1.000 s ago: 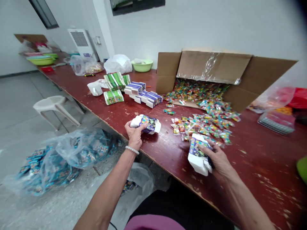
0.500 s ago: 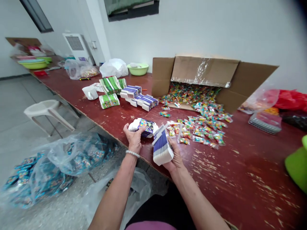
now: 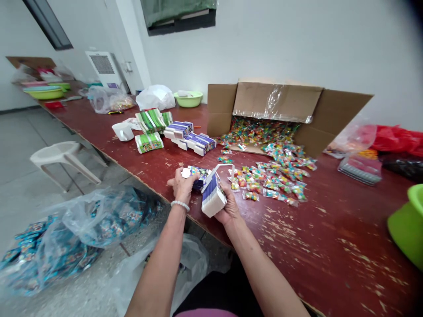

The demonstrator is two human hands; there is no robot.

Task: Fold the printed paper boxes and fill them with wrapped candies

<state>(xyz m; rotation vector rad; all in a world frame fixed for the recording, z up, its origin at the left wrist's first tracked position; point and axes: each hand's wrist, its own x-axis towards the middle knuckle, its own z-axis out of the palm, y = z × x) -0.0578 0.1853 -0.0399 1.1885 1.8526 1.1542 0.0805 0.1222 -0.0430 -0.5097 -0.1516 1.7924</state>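
My right hand (image 3: 228,208) is wrapped round a stack of flat purple-and-white cartons (image 3: 213,198), tilted above the table's front edge. A loose white paper band (image 3: 233,167) loops up from the top of that stack. To its left, my left hand (image 3: 182,184) has its fingers round some printed dark cartons (image 3: 198,171) with white flaps; they touch or nearly touch the other stack. Behind my hands lie banded purple carton bundles (image 3: 200,143) and green carton bundles (image 3: 149,143). Wrapped candies (image 3: 253,187) are spread just right of my right hand.
An open cardboard box (image 3: 277,101) on its side spills candies onto the red table (image 3: 297,246). A white mug (image 3: 122,131) stands left of the bundles. Green tubs (image 3: 408,224) are at the right edge. A white stool (image 3: 62,154) and bags of blue packets (image 3: 109,220) are on the floor.
The right-hand stack has moved left and up, closer to the left-hand cartons. Its paper band now stands up in an open loop. My left hand covers more of its cartons.
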